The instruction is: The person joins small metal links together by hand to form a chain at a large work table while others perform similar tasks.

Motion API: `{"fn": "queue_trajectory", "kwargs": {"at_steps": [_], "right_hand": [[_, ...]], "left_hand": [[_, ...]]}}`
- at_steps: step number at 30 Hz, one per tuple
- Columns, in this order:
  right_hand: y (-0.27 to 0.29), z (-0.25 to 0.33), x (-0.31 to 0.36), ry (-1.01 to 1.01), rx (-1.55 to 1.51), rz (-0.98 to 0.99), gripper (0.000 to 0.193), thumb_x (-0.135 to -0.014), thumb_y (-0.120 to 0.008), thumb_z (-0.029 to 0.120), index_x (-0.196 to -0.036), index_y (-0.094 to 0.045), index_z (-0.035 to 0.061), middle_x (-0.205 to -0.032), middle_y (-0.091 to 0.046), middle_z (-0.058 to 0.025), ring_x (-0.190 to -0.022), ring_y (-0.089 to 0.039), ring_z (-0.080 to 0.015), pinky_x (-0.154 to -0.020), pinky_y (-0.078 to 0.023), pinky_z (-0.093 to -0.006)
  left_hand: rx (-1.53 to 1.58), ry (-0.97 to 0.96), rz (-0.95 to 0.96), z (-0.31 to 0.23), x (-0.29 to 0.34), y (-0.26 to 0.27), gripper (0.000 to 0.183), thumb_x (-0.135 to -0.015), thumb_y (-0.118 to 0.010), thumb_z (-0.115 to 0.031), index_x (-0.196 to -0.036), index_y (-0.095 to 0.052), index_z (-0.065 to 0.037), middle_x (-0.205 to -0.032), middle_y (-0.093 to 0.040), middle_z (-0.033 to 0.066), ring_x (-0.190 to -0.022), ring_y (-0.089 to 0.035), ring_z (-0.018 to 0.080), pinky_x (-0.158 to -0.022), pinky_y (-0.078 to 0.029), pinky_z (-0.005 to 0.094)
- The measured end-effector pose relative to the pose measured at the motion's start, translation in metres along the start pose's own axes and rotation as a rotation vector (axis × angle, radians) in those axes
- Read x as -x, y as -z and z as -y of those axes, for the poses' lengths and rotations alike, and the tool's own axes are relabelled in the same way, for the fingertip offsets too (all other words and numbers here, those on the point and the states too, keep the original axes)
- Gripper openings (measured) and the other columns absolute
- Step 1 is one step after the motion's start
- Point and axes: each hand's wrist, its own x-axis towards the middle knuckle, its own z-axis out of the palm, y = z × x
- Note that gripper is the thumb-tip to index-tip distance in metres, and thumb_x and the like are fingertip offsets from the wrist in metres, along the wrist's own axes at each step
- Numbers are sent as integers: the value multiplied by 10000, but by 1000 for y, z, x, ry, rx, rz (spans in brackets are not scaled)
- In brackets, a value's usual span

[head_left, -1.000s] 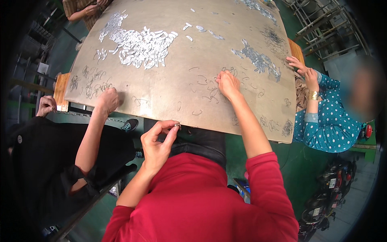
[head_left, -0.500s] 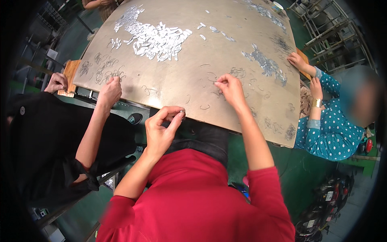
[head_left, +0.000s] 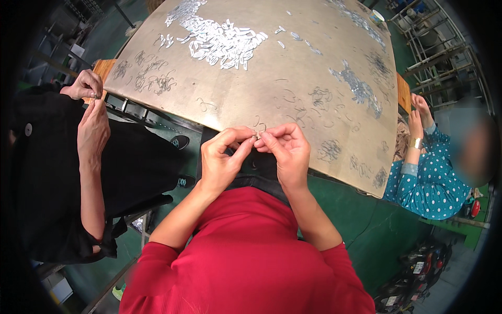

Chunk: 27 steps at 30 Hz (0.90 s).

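My left hand and my right hand meet at the near edge of a large tan metal table. Their fingertips pinch one small metal part between them. Thin bent wire pieces lie scattered on the table just beyond my hands. A big heap of small shiny metal pieces sits at the far left of the table, and a smaller heap lies to the right. My red sleeves fill the lower middle of the view.
A person in black sits at my left, hands together at the table's corner. A person in a teal dotted top sits at the right edge. Metal racks stand behind. Green floor lies below.
My right hand has come back from the table surface to meet my left hand at the near edge. The person on the left has pulled a hand off the table.
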Motion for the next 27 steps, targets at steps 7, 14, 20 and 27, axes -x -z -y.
{"fn": "queue_trajectory", "kwargs": {"at_steps": [7,14,20,27], "right_hand": [[-6,-6,16,192,16,3,147,-822,-567,-94,-833,-448,-9,-879,-574,-148,-743,-633,-161,-656,-548,-256],[-6,-5,19,214,105,24,145,-819,-566,-103,-829,-459,-5,-874,-574,-142,-742,-631,-152,-670,-550,-255],[-4,-7,19,188,103,12,150,-814,-569,-110,-830,-463,-6,-879,-576,-142,-745,-631,-157,-676,-547,-260],[-4,-3,19,214,111,59,146,-814,-567,-111,-835,-467,-8,-883,-577,-138,-738,-627,-155,-674,-545,-259]], "left_hand": [[-299,-42,-127,52,-49,13,130,-809,-638,-97,-914,-666,-25,-893,-659,126,-694,-632,161,-622,-495,288],[-734,-232,-156,155,-162,13,158,-798,-643,-147,-933,-667,-68,-871,-629,91,-814,-590,259,-710,-473,336],[-998,-244,15,172,-183,9,126,-794,-599,-157,-852,-634,-51,-896,-601,86,-868,-564,274,-734,-481,373],[-1399,-412,198,161,-194,11,103,-823,-525,-140,-830,-583,-54,-832,-606,130,-839,-597,295,-711,-494,396]]}}
